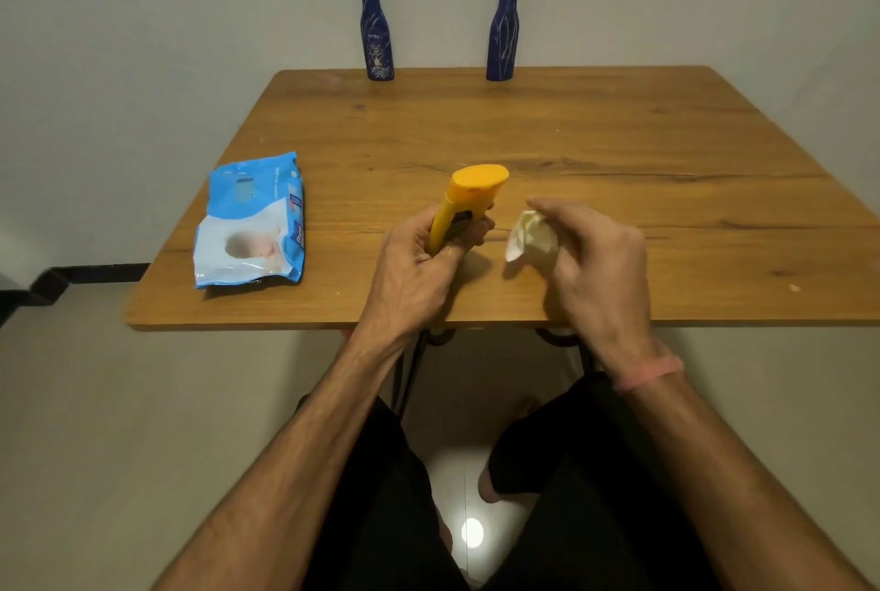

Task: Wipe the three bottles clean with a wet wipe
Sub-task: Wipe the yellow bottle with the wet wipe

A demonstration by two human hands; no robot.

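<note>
My left hand (419,264) grips a yellow bottle (469,197) with an orange cap, tilted so the cap points away from me, just above the wooden table (619,147). My right hand (595,257) holds a crumpled white wet wipe (531,235) a short way to the right of the bottle, not touching it. Two dark blue bottles stand upright at the table's far edge by the wall: the left blue bottle (376,35) shows its label, the right blue bottle (502,35) shows a plain patterned side.
A blue and white wet wipe pack (250,223) lies flat at the table's left front. The wall stands right behind the far edge. Below the near edge I see my legs and the table's black metal frame (414,366).
</note>
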